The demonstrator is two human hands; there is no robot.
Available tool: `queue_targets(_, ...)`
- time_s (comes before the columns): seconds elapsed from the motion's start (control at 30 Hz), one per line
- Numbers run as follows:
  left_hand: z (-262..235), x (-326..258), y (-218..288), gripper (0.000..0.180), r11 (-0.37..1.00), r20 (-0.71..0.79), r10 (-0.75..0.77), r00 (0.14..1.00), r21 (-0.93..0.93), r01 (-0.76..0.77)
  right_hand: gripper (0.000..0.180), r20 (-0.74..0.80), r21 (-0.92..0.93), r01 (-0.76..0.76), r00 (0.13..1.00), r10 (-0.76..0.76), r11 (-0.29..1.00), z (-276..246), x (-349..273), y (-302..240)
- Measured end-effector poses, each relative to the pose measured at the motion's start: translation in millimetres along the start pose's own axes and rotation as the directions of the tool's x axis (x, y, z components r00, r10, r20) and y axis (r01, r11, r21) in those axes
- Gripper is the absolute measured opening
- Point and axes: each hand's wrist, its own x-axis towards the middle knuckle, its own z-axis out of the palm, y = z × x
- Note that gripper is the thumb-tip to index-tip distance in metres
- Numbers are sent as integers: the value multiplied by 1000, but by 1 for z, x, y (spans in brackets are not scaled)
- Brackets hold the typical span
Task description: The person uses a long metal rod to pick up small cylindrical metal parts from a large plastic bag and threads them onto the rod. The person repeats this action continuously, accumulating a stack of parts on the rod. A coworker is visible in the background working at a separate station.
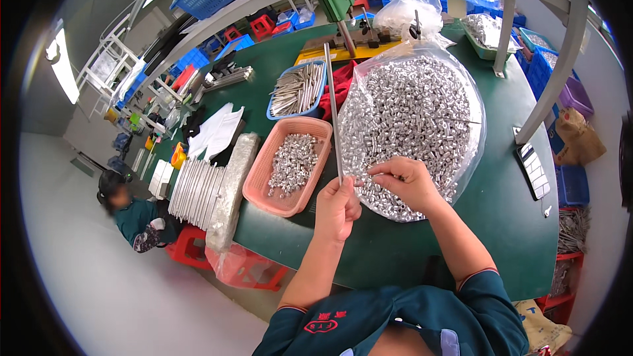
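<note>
Left hand (338, 211): closed round one metal rod (332, 102), right of the pink basket (264, 202). Right hand (410, 184): thumb and forefinger nearly together, farther right of the basket; cannot tell whether they pinch anything; hides part of the heap of small metal pieces (422, 105). Beyond the basket: blue tray (280, 117); red cloth (343, 82), crossed by the rod. Left of the basket: plastic-wrapped bundle (232, 188), row of pale rods (196, 191).
</note>
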Motion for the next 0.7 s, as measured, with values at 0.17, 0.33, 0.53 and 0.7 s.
queue_targets(0.17, 2, -4, 1, 27, 1000, -12, -1, 1000, 8, 1, 20, -26, -214, 245, 966, -256, 946, 6, -3, -3)
queue_targets(0.33, 8, -3, -1, 29, 998, -90, -9, 996, 62, 14, 18, -30, -399, 343, 922, -386, 850, 9, -6, -7)
queue_targets(0.53, 10, -1, -6, 31, 991, -119, 12, 993, 136, 4, 18, 46, -567, 424, 872, -487, 706, 12, -9, -3)
queue_targets(0.7, 10, 0, -10, 31, 984, -151, 15, 988, 175, 12, 12, 82, -666, 437, 849, -522, 605, 14, -10, -6)
